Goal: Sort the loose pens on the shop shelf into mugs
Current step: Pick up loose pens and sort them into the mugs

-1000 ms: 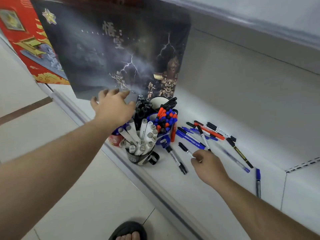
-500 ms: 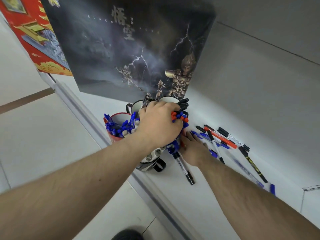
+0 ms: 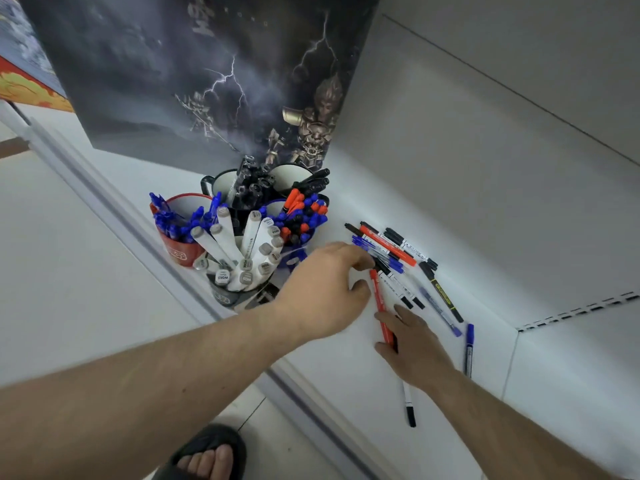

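Now, seen from above on a white shop shelf (image 3: 346, 368), a cluster of mugs stands at the left: a red ceramic mug (image 3: 180, 249) stuffed with blue pens, a dark mug of thick white markers (image 3: 239, 258) in front, a black mug of black pens (image 3: 252, 188) behind, and a blue mug crammed with red, blue and black capped pens (image 3: 301, 220). Half a second ago the left hand was over these mugs; it has since swung rightward, away from them, which suggests its last pen is delivered and the next pick is starting. The left hand (image 3: 325, 292) reaches into the loose pile, its fingertips pinching a black-capped pen (image 3: 379, 265) at the pile's near edge. Just right of it, the right hand (image 3: 412, 344) lies low on the shelf with its thumb and fingers closed on a slim red pen (image 3: 381, 306), whose upper end runs up beside the left thumb. Beyond them a loose heap of red, blue and black pens (image 3: 391, 245) is still unsorted, with a black-and-yellow marker (image 3: 441, 292), a pale blue pen (image 3: 440, 311) and a lone blue pen (image 3: 468, 348) farther right, and a white pen with black cap (image 3: 408, 407) near the shelf's front. A tall dark storm-art box (image 3: 194, 71) stands behind the mugs.
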A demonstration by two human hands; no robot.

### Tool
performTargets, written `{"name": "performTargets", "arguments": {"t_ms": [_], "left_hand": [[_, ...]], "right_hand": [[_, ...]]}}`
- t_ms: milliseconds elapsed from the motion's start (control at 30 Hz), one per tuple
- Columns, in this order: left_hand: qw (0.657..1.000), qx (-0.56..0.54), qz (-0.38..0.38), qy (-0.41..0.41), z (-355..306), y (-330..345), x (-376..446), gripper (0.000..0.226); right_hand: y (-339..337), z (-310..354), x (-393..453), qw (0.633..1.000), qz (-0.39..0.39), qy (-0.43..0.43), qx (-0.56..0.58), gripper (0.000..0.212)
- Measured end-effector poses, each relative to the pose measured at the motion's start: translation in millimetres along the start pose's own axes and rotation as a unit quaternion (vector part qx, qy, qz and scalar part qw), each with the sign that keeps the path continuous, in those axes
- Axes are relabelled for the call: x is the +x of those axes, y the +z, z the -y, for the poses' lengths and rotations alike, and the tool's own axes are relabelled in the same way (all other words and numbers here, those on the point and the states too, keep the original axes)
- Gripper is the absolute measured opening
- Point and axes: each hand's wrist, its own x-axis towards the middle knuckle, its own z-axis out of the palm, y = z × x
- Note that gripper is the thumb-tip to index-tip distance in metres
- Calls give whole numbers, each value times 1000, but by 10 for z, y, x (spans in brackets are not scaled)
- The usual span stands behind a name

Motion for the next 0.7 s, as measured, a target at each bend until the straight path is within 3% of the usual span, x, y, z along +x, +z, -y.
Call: {"name": "performTargets", "arguments": {"t_ms": [100,200,267,400,533,600,633,700], "left_hand": [[986,69,136,-66,158,278,28,42],[951,204,207,-106,333,481,131,45],[922,296,220,-117,393,567,201,45],[875,405,236,-123,519,669,281,49],[876,419,215,-101,605,702,257,41],[897,379,204,-102,608,716,215,49],[915,338,193,-106,616,727,195,49],[961,177,159,-139,617,754,151,29]], "right_hand": [[18,33,-146,996,-33,84,-7,85],[155,49,-316,988,-41,145,-26,108],[282,32,-417,985,-49,152,-62,102],[417,-52,-574,988,-43,147,-9,53],[410,-116,-698,978,-10,207,34,25],[367,-116,-702,969,-4,230,91,17],[322,-90,-687,953,-12,251,171,15],[173,30,-658,872,-34,292,392,16]]}}
